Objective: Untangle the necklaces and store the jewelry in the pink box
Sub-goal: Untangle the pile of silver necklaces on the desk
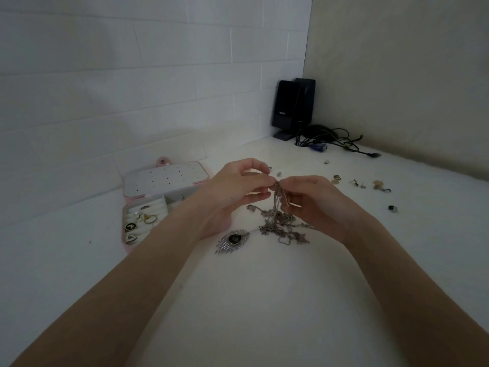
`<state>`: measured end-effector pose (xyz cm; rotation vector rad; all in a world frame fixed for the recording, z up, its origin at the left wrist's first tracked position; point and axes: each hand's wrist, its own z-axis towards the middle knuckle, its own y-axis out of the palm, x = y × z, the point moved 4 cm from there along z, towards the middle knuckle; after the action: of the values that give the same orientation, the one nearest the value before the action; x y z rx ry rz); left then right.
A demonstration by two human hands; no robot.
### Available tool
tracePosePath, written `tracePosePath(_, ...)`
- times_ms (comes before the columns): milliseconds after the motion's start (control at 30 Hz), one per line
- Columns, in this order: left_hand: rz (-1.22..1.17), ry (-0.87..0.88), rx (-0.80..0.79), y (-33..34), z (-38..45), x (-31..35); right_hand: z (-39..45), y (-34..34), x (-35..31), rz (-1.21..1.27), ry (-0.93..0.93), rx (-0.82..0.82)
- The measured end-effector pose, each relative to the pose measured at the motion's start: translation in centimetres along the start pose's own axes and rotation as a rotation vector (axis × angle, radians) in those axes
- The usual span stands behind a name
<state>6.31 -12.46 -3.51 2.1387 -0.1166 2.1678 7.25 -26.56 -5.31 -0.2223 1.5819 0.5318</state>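
Necklaces [283, 226] lie knotted on the table between my wrists, my left hand [232, 192] and right hand [315, 205] pinching lifted strands; a hard pull could tighten the knot or snap a thin chain.

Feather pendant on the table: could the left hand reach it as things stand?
Probably yes. The feather pendant lies uncovered on the table, just below the left hand, with nothing between them. But that hand and the right hand both pinch the chains, so it must let go first.
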Motion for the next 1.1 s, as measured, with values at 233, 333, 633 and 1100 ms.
tracePosePath(233, 0.310, 0.271, 0.171, 0.6, 0.1, 0.9, 0.1, -0.1, -0.5, -0.204, -0.165, 0.101)
tracePosePath(333, 0.164, 0.226, 0.216, 0.6, 0.0, 0.3, 0.0, 0.1, -0.8, -0.348, -0.270, 0.139)
tracePosePath(633, 0.193, 0.146, 0.056, 0.0, 0.2, 0.1, 0.0, 0.1, -1.0, -0.501, -0.358, 0.178)
tracePosePath(1100, -0.086, -0.075, 0.044, -0.2, 0.1, -0.5, -0.2, 0.2, -1.1, -0.495, -0.251, 0.108)
